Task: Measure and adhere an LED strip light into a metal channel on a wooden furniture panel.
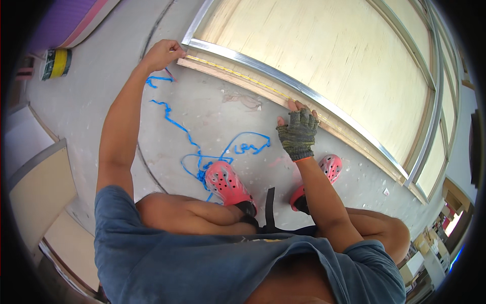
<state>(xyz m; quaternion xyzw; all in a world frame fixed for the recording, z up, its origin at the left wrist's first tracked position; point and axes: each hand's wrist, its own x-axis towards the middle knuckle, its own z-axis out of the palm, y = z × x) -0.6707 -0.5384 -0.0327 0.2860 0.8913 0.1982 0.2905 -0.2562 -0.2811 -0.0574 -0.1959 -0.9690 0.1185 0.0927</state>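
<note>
A yellow tape measure blade (238, 73) runs along a long wooden strip (230, 76) on the near side of a metal-framed panel (314, 48). My bare left hand (163, 54) pinches the blade's far-left end, at the corner of the strip. My right hand (297, 134) wears a dark fingerless knitted glove (297, 137). Its fingers bend over the strip where the visible blade stops, closed on the tape measure there. Any tape case is hidden under this hand. The panel has pale plywood inside a silvery metal frame (304, 96).
Blue string (177, 124) lies tangled on the grey concrete floor (116, 86) near my pink clogs (225, 182). A black-and-yellow bucket (56, 64) stands at the far left, beside a purple padded thing (66, 23). Pale boards (40, 177) lean at left; clutter (430, 253) fills the lower right.
</note>
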